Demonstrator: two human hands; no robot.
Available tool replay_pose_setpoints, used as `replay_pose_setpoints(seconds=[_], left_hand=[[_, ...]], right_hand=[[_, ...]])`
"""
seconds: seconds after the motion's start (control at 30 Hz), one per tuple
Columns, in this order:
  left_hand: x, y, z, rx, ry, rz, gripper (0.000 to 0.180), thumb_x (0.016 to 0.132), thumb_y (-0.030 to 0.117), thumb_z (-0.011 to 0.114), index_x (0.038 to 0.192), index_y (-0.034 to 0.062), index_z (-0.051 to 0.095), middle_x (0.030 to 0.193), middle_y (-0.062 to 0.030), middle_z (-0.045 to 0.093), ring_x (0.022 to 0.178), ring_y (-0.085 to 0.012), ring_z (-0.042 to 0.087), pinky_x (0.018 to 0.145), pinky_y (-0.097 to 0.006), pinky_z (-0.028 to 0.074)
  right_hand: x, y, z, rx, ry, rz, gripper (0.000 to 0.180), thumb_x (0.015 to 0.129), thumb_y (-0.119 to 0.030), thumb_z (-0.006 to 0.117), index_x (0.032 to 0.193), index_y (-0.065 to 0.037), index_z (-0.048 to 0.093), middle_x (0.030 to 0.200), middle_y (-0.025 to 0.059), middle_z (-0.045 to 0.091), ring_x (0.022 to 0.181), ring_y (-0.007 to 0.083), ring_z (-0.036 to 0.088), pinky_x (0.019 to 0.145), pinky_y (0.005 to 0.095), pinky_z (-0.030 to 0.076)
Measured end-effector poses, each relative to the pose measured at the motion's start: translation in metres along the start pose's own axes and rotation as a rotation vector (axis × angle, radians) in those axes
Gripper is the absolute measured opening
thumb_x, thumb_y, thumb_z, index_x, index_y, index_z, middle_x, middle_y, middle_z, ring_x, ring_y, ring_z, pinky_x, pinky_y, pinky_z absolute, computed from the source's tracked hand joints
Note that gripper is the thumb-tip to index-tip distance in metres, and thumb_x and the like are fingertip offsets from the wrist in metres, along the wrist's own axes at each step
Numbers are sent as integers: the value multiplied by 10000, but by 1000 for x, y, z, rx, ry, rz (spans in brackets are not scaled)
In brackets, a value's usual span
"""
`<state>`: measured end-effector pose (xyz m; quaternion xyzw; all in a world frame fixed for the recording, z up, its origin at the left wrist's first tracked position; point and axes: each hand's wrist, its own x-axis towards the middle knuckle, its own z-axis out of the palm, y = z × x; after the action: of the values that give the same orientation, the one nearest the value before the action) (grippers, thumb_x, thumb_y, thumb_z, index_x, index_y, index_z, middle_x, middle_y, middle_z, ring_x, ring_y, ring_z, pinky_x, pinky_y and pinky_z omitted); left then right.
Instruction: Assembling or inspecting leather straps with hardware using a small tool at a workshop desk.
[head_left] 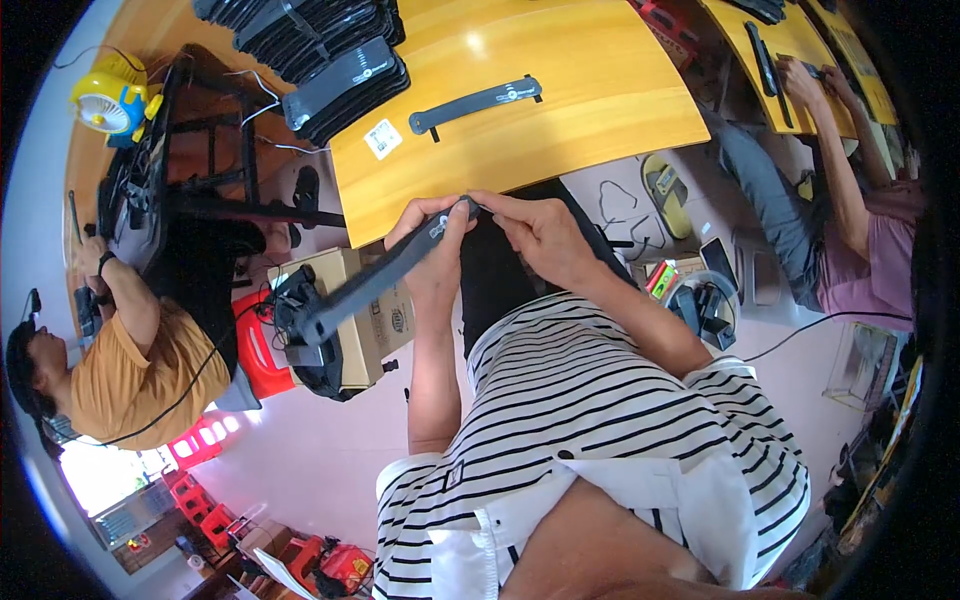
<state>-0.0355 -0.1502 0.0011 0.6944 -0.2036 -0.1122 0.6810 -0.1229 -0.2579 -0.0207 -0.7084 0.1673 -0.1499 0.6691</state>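
Note:
A flat dark grey strap (380, 268) with a rounded end and pale printing slants down to the left in front of the table's near edge. My left hand (435, 265) is closed around it near its upper end, thumb on top. At that same end, my right hand (548, 238) has its thumb and forefinger pinched together; the strap's tip is between them or just beside them. A similar strap (475, 104) lies on the yellow wooden table (590, 120), with short black tabs sticking out. Left of it is a white printed label (382, 138).
Stacks of dark straps (345, 90) fill the table's far left. At my left stands a cardboard box (365, 330) with black items, beside a red stool (258, 345). A person in orange (150, 375) works at left, another in purple (868, 245) at right. A yellow fan (108, 100) stands far left.

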Motion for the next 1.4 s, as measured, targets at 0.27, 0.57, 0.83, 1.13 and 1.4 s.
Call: replay_pose_setpoints(seconds=[0.27,0.57,0.83,1.13,1.4], left_hand=[[14,-3,-26,-218,-217,-341,90,732,-1,638,786,-18,567,777,-106,608,669,-172,620,636,-253,549],[27,-23,-34,-409,-312,-598,77,731,-4,617,790,-13,568,771,-116,614,643,-213,639,570,-281,571],[39,-40,-39,-434,-511,-790,135,748,49,628,853,-20,578,774,-127,618,641,-221,641,573,-284,573],[17,-1,-20,124,-331,-547,304,824,305,602,771,6,593,637,-111,614,486,-158,595,451,-221,479],[13,5,-24,56,-411,-548,209,814,188,610,751,-9,579,635,-112,613,500,-154,598,453,-222,477]], right_hand=[[12,-8,-25,-304,-201,-185,270,767,-68,584,1033,-95,622,910,124,635,843,289,601,742,346,466],[2,-8,-20,-486,-117,-296,454,750,-55,564,1190,-160,521,821,85,622,688,283,607,595,369,480],[4,-2,-31,-888,-224,-633,536,724,-39,558,1228,-211,503,612,26,470,518,204,527,446,319,419],[9,0,-20,-419,-79,-274,331,766,-54,555,1090,-111,587,840,122,622,700,283,602,609,356,469],[25,18,-29,9,-363,-82,267,821,-42,537,1076,-66,612,654,46,575,556,138,525,519,271,408]])
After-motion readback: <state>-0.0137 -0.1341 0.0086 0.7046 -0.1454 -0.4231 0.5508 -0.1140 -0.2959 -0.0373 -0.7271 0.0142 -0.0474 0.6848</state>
